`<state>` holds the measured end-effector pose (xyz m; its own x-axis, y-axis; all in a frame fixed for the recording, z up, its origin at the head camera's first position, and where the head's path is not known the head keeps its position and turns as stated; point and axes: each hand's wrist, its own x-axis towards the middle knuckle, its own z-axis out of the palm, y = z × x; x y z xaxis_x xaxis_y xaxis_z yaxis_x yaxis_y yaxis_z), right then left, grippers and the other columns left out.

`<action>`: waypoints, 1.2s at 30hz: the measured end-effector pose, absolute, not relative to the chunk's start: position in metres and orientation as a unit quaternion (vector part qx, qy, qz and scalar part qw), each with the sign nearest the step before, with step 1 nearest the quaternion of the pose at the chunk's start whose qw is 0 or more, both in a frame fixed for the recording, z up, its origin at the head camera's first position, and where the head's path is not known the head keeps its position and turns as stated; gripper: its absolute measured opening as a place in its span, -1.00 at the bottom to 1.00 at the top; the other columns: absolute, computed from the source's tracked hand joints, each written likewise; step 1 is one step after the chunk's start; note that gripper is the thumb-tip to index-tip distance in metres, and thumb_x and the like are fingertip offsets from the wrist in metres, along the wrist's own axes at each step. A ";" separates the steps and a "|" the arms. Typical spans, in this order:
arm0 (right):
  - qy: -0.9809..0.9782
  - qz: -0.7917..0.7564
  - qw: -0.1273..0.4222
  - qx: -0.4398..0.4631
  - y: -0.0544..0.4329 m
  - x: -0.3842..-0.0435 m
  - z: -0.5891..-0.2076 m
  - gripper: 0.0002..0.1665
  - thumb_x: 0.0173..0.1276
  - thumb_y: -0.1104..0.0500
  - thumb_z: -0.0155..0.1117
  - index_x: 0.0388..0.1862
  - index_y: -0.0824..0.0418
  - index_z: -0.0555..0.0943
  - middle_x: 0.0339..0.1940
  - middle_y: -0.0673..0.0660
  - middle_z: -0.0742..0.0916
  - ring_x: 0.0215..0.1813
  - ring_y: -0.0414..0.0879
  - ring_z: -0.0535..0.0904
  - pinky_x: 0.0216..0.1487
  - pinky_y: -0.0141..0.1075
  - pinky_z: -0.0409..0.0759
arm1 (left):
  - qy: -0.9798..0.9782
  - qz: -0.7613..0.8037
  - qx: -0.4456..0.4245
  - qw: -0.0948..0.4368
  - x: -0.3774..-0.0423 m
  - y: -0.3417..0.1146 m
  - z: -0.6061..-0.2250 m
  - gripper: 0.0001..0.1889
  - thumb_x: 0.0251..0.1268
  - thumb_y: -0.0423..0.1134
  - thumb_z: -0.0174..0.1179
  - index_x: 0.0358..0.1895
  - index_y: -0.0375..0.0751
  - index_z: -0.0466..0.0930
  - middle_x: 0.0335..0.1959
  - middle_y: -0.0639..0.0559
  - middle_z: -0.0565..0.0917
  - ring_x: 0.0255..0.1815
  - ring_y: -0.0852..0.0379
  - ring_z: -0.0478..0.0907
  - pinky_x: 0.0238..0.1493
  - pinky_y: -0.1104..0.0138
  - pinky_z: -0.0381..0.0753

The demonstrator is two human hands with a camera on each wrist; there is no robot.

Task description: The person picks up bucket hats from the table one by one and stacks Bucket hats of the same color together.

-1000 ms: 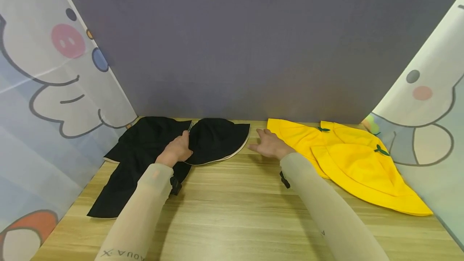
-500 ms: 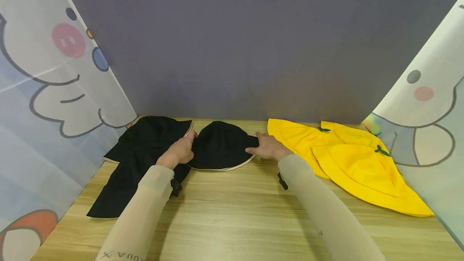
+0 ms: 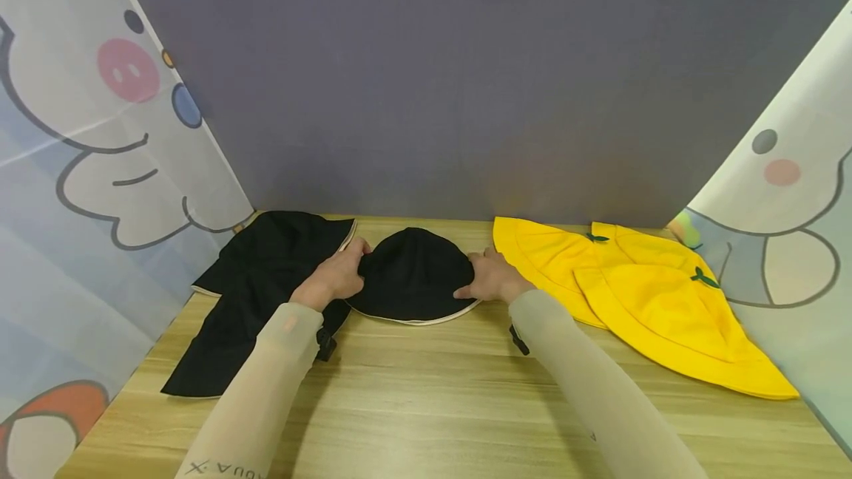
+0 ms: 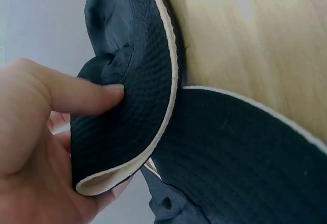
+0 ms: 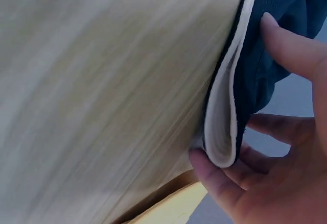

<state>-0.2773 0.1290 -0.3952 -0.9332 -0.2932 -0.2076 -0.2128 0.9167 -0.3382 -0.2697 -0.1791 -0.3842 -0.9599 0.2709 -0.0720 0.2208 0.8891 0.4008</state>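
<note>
A black bucket hat [image 3: 416,276] with a cream-edged brim lies folded flat at the back middle of the table, between both hands. My left hand [image 3: 335,272] pinches its left end; in the left wrist view the thumb presses on the stitched brim [image 4: 148,76], with the other fingers behind it. At the opposite end my right hand [image 3: 491,277] grips the hat, thumb on the near face and fingers wrapped round the fold, whose pale lining [image 5: 222,127] shows in the right wrist view. Other black hats [image 3: 266,272] overlap in a pile beside and under my left hand.
Several yellow hats [image 3: 655,301] with green leaf tabs lie overlapping on the right, close to my right hand. A grey panel [image 3: 426,80] stands behind the wooden table [image 3: 426,390]. Cartoon-printed sheets [image 3: 126,168] flank both sides.
My right hand has come in to the black hat's right end and taken hold. The hat has shifted right and slightly nearer, apart from the black pile's upper edge.
</note>
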 end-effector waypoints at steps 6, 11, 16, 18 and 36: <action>0.968 -0.155 0.133 -0.144 0.129 -0.273 -0.396 0.09 0.21 -0.13 0.56 0.55 0.30 0.28 0.35 0.41 0.45 0.37 0.26 0.38 0.32 0.07 0.44 | 0.971 0.183 0.137 0.068 -0.269 -0.172 -0.384 -0.51 0.23 -0.42 0.17 0.24 -0.25 0.30 0.05 -0.27 0.64 -0.16 -0.07 0.59 0.00 0.05 0.54; 0.963 -0.170 0.151 -0.143 0.131 -0.265 -0.394 0.09 0.22 -0.04 0.58 0.56 0.32 0.24 0.39 0.38 0.44 0.39 0.23 0.38 0.33 0.05 0.44 | 0.970 0.179 0.143 0.078 -0.266 -0.167 -0.385 -0.53 0.28 -0.36 0.22 0.22 -0.24 0.31 -0.03 -0.24 0.66 -0.21 -0.04 0.59 -0.06 0.09 0.55; 0.959 -0.182 0.152 -0.158 0.135 -0.257 -0.394 0.15 0.19 0.03 0.61 0.60 0.31 0.16 0.44 0.36 0.46 0.44 0.26 0.37 0.38 0.07 0.39 | 0.972 0.162 0.146 0.085 -0.263 -0.161 -0.385 -0.53 0.35 -0.29 0.24 0.25 -0.21 0.30 0.02 -0.22 0.66 -0.20 -0.05 0.59 -0.06 0.08 0.55; 0.958 -0.183 0.151 -0.161 0.138 -0.254 -0.394 0.21 0.18 0.04 0.62 0.62 0.33 0.11 0.47 0.38 0.43 0.46 0.28 0.36 0.39 0.07 0.37 | 0.971 0.163 0.146 0.095 -0.261 -0.158 -0.384 -0.52 0.38 -0.28 0.23 0.28 -0.21 0.29 0.07 -0.24 0.64 -0.16 -0.07 0.61 -0.03 0.06 0.56; 0.945 -0.211 0.179 -0.173 0.166 -0.226 -0.396 0.19 0.21 0.09 0.58 0.63 0.36 0.07 0.49 0.38 0.41 0.49 0.29 0.32 0.45 0.10 0.28 | 0.970 0.113 0.155 0.149 -0.238 -0.129 -0.385 -0.17 0.37 -0.04 0.36 0.55 -0.38 0.19 0.54 -0.31 0.24 0.51 -0.28 0.24 0.44 -0.06 0.28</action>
